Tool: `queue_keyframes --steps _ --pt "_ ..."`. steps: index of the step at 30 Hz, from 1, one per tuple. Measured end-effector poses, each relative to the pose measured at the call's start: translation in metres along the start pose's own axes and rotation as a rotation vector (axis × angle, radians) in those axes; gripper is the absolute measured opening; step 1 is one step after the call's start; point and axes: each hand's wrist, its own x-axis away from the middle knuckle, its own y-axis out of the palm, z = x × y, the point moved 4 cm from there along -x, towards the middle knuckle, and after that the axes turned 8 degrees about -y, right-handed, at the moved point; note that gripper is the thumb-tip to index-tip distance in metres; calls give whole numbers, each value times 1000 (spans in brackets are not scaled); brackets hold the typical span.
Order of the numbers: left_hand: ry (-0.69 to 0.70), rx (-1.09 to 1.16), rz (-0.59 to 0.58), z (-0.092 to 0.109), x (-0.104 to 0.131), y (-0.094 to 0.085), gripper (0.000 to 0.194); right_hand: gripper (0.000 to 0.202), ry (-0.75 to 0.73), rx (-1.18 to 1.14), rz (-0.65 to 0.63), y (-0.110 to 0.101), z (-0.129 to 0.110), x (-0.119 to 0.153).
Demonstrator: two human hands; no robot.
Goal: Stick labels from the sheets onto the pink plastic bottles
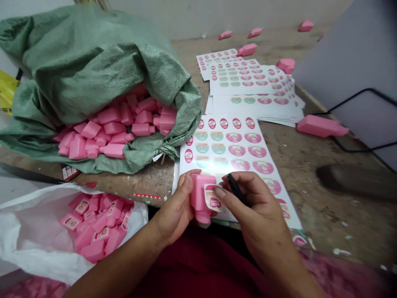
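Note:
My left hand (180, 203) is wrapped round a small pink bottle (200, 190), held with its neck pointing down toward me. Against the bottle's right side, my right hand (251, 198) pinches a label (212, 199) between thumb and fingertip; part of the label overlaps the bottle. A black pen-like tool (236, 188) is also tucked in the right hand's fingers. Beneath both hands lies a sheet of round and oval stickers (243, 151), pink and green, with glare near its middle.
A green sack (93, 62) of plain pink bottles (113, 128) lies open at left. Below it, a white bag (37, 231) holds labelled bottles (99, 227). More sticker sheets (254, 82) and loose bottles (321, 126) lie behind. A black metal frame (356, 97) stands at right.

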Motion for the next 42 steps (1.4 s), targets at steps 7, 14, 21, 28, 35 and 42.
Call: queue_keyframes --steps 7,14,21,28,35,42 --pt "11 -40 -3 -1 0 1 53 19 -26 -1 -12 2 0 1" --pt "11 -37 3 -3 -1 1 60 20 -36 10 -1 2 4 -2" --pt "18 -125 9 -8 0 3 51 13 -108 80 -4 4 2 1" --pt "86 -153 63 -7 2 4 49 11 -429 642 28 -5 -6 3" --pt "-3 -159 29 -5 7 6 50 18 -118 241 -75 -5 2 -5" --pt "-120 -98 46 -6 13 1 64 21 -137 153 9 -1 9 -15"
